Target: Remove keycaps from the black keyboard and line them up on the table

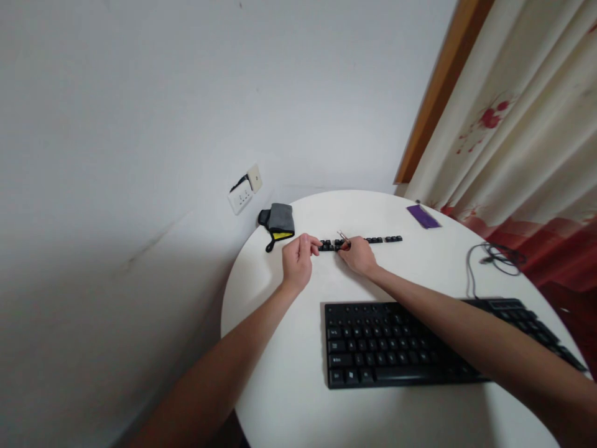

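Left hand point(297, 258): curled in a loose fist at the left end of the row of keycaps point(361, 242), fingertips pinched on the end cap — steadying it, I'd say.
Right hand point(358, 254): closed round a small metal tool point(343, 236), its thin tip poking up and away over the row.
Row of keycaps: far side of the round white desk point(280, 373), well beyond the keyboard point(420, 345); its long axis runs left to right, one neat line, probably so the caps stay in order.
Keyboard: lying flat near the person, long side parallel to the row, partly under the right forearm.
Cable point(489, 258): coiled loosely off to the right, out of the way.
Pouch point(278, 221): grey with a yellow edge, at the desk's far left rim by the wall socket point(242, 194).
Purple card point(423, 216): far right — apart from everything.
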### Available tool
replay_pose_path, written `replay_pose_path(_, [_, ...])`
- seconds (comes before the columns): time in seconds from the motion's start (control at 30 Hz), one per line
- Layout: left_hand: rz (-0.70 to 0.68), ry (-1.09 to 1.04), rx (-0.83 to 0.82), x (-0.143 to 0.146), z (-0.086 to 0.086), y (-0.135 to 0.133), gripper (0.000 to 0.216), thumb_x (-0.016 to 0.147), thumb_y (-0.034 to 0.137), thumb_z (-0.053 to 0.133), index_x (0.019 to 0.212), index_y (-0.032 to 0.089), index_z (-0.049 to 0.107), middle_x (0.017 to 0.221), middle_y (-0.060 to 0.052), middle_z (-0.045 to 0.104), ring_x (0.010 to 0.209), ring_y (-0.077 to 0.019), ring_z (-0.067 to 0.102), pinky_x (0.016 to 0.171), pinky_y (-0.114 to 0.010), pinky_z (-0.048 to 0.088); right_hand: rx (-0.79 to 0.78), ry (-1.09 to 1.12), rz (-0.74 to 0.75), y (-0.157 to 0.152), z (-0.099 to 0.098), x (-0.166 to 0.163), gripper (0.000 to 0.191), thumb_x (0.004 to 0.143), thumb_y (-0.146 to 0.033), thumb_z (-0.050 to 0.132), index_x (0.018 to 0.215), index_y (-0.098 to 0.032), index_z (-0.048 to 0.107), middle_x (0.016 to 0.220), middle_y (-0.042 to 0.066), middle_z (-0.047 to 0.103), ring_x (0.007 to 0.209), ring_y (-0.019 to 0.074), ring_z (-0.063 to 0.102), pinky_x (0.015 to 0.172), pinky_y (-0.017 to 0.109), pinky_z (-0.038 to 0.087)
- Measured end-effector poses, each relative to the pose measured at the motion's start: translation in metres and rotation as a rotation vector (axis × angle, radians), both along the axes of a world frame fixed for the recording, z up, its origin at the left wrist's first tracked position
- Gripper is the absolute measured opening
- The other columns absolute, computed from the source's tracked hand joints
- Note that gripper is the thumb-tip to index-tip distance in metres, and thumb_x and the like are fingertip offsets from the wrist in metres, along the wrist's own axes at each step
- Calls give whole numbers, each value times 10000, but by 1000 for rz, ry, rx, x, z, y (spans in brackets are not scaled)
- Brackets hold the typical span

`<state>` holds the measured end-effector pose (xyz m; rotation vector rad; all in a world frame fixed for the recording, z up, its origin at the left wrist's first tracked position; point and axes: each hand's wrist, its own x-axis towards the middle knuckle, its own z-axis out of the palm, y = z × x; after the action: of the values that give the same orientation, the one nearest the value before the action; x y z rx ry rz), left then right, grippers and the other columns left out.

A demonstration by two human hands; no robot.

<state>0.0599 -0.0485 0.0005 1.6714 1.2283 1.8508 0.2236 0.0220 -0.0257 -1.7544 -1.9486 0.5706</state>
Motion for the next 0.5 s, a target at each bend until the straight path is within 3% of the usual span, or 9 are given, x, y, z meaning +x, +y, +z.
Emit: replay_pose_path(0.5, [-5, 0, -21, 0, 1, 0, 570, 979, 531, 366, 729, 140, 695, 565, -27, 576, 530, -117, 484, 534, -252, 362, 12, 26, 5, -2, 3, -1, 127, 753, -202, 649, 823, -164, 748, 864, 106, 743, 840, 221, 675, 725, 273, 456])
